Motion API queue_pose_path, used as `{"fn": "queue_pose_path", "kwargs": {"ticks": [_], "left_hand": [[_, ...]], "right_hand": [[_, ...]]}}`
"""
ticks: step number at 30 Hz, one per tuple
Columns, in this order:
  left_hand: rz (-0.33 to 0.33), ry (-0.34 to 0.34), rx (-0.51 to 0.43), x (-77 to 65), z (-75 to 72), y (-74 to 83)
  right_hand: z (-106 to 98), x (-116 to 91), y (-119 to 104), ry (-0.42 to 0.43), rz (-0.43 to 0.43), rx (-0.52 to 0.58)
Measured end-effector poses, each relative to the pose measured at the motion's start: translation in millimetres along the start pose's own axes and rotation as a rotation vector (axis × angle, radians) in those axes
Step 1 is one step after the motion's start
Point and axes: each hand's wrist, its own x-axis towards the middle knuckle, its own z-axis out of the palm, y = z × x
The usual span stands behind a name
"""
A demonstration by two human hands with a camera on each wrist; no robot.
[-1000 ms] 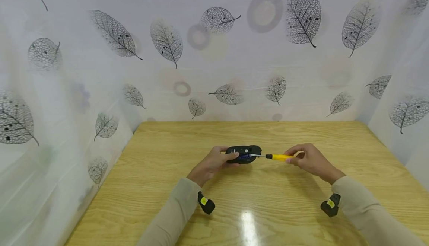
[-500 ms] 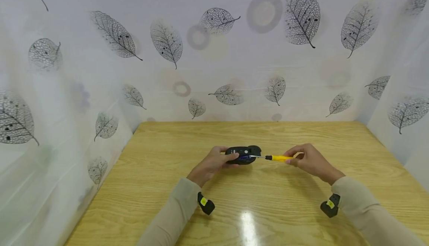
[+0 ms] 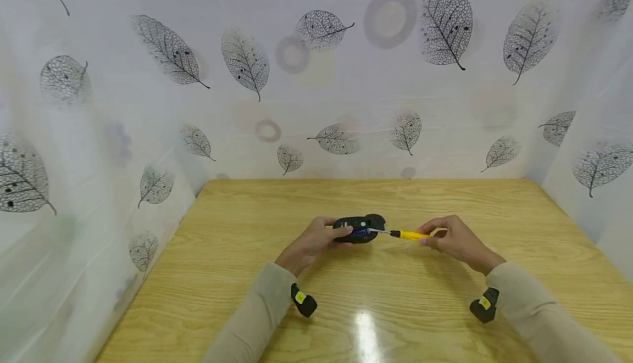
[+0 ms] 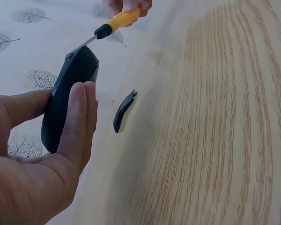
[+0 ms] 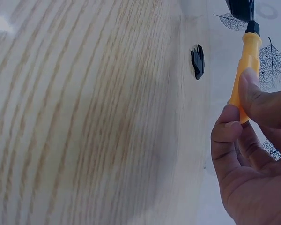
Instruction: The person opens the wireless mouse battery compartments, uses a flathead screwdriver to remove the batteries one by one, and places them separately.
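Note:
My left hand (image 3: 333, 227) grips a black computer mouse (image 3: 355, 228) a little above the wooden table (image 3: 237, 275), underside up. In the left wrist view the thumb (image 4: 77, 123) lies along the mouse (image 4: 71, 89). My right hand (image 3: 424, 234) pinches the handle of a yellow screwdriver (image 3: 409, 235) between thumb and fingers. Its metal tip reaches into the mouse's right end. The right wrist view shows the handle (image 5: 246, 65) in my fingers (image 5: 229, 136), pointing at the mouse (image 5: 239, 7).
A small black plastic piece (image 4: 124, 110) lies on the table just beyond the mouse, also in the right wrist view as a black piece (image 5: 197, 61). Leaf-patterned white sheets (image 3: 316, 77) wall the table at the back and both sides.
My right hand has shifted slightly left and down with the screwdriver. The tip stays at the mouse, and my left hand holds still.

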Motion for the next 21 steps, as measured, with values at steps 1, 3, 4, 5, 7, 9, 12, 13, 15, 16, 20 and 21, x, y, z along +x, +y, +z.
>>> {"fn": "queue_pose_path", "kwargs": {"ticks": [1,3,4,5,7,9,12,13,15,16,20,21], "left_hand": [[-0.001,-0.003,-0.004,0.1,-0.3,-0.1],[-0.003,-0.01,-0.013,0.2,-1.0,-0.7],[-0.003,-0.013,-0.015,0.2,-1.3,-0.9],[-0.003,-0.016,-0.019,0.3,-1.6,-1.2],[-0.003,-0.022,-0.024,0.4,-2.2,-1.5],[-0.004,-0.026,-0.031,0.2,-2.8,-1.6],[-0.008,-0.03,-0.041,-0.2,-3.1,-1.3],[-0.011,-0.031,-0.044,-0.3,-3.1,-1.2],[-0.015,-0.033,-0.048,0.0,-3.4,-1.4],[-0.018,-0.034,-0.05,0.1,-3.3,-1.4],[-0.024,-0.043,-0.063,1.1,-3.7,-2.0],[-0.023,-0.044,-0.062,0.8,-3.7,-2.1]], "right_hand": [[0.1,0.0,0.7,-0.002,0.001,0.006],[0.7,-0.1,1.8,-0.004,0.003,0.014],[1.1,-0.2,2.2,-0.004,0.004,0.02],[1.4,-0.2,2.7,-0.006,0.001,0.023],[2.2,-0.3,3.1,-0.009,0.003,0.031],[2.8,-0.3,3.2,-0.013,0.002,0.04],[3.1,0.1,3.5,-0.014,0.01,0.046],[3.2,0.4,3.7,-0.015,0.01,0.047],[3.4,0.6,3.9,-0.019,0.014,0.056],[3.4,0.8,4.1,-0.02,0.017,0.058],[4.5,0.2,3.9,-0.035,0.014,0.08],[4.9,0.1,3.9,-0.037,0.014,0.082]]}}
